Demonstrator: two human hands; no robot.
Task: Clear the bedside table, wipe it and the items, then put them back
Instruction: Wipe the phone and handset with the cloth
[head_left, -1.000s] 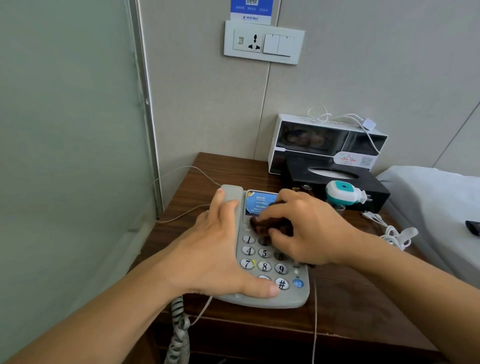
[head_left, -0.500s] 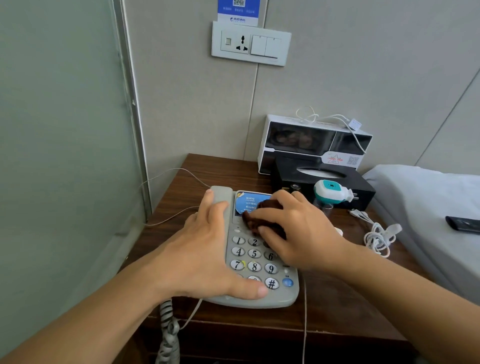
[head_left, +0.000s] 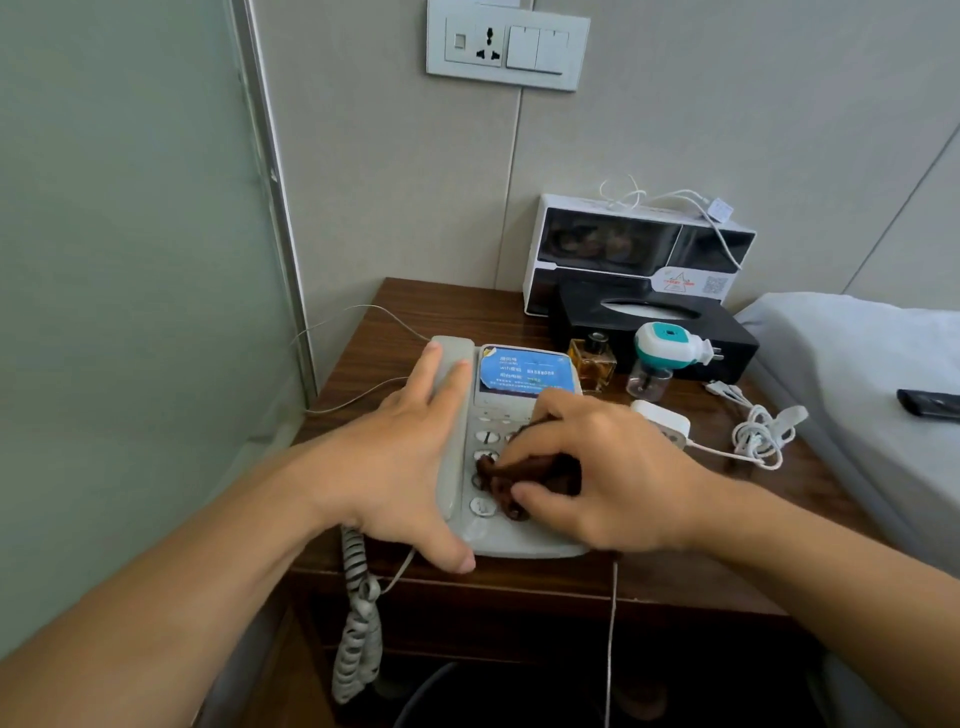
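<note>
Two hands are busy on the phone (head_left: 511, 535), which sits at the front of the counter (head_left: 691, 571), about six o'clock from the wall socket (head_left: 506, 44). The left hand (head_left: 395, 457) lies spread over the handset, fingers straight, thumb hooked over the phone's near edge, pinning it down. The right hand (head_left: 597, 473) is pinched around a crumpled brown cloth (head_left: 501, 480) and presses it onto the keypad.

By my reading, the task is in its wiping stage, with the phone being cleaned in place. The counter has not been cleared: at one to two o'clock from the phone stand a perfume bottle (head_left: 592, 361), a teal-capped plug-in vaporiser (head_left: 662, 351), a black tissue box (head_left: 654, 322) and, behind that, a white box (head_left: 641, 249) against the wall. A white charger (head_left: 662, 421) with its coiled cable (head_left: 761, 434) lies at three o'clock, touching the wood. Whether any of these, or the counter itself, has been wiped cannot be told. Only a dark remote (head_left: 930, 402) rests on the bed (head_left: 857, 353), well apart.
</note>
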